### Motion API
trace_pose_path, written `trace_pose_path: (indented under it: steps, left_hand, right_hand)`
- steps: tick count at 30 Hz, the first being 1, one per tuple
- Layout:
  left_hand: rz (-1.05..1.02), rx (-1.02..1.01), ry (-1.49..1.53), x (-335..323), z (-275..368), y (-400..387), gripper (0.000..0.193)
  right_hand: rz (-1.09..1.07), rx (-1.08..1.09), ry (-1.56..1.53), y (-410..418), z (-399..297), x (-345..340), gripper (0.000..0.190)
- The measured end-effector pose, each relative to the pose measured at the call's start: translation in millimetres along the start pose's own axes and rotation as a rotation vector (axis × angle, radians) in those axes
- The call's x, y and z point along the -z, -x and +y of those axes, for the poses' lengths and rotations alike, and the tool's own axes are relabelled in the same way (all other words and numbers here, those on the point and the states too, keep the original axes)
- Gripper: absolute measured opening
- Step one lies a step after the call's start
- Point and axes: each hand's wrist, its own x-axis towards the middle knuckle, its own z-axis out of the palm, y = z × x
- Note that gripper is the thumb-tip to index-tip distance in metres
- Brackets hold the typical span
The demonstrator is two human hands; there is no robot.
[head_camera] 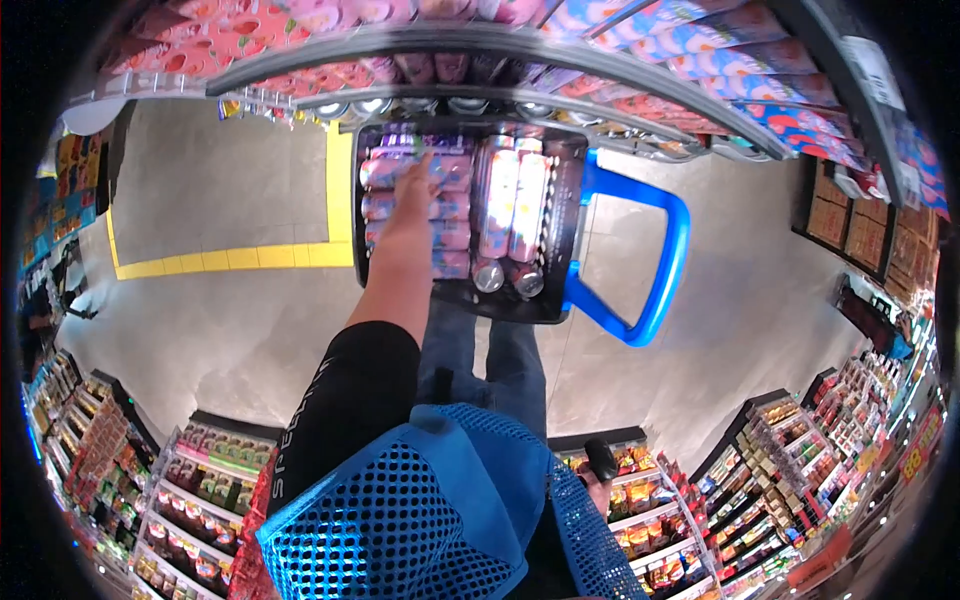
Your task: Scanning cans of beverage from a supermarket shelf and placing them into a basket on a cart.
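Observation:
In the head view a black plastic shopping basket (pixel 556 225) with a blue handle (pixel 664 255) is before my legs. Pink drink cans (pixel 450 235) lie on their sides in its left half, with a purple can (pixel 450 142) at the far end. More cans (pixel 495 202) fill its right half, some whitened by glare. My left hand (pixel 418 180) reaches into the basket over the pink cans; its fingers are too unclear to show whether they grip one. At lower right, my right hand (pixel 598 491) holds a black object (pixel 600 459) of unclear kind.
Beyond the basket rises a shelf edge (pixel 480 37) with pink and blue packages above. Yellow tape (pixel 247 256) marks the grey floor at left. Snack shelves (pixel 210 480) stand behind me, and cartons (pixel 862 232) are stacked at right. A person (pixel 870 319) is at far right.

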Motion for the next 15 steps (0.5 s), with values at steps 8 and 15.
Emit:
trace_pose_path:
  steps: [8,15]
  left_hand:
    - [0.016,-0.579,-0.682,54,12,126,0.036]
    - [-0.182,-1.495,-0.361,19,128,441,0.022]
  right_hand:
    - [-0.167,-0.032,-0.089,-38,-34,12,0.019]
    - [-0.405,0.026,-0.024,-97,-97,3,0.016]
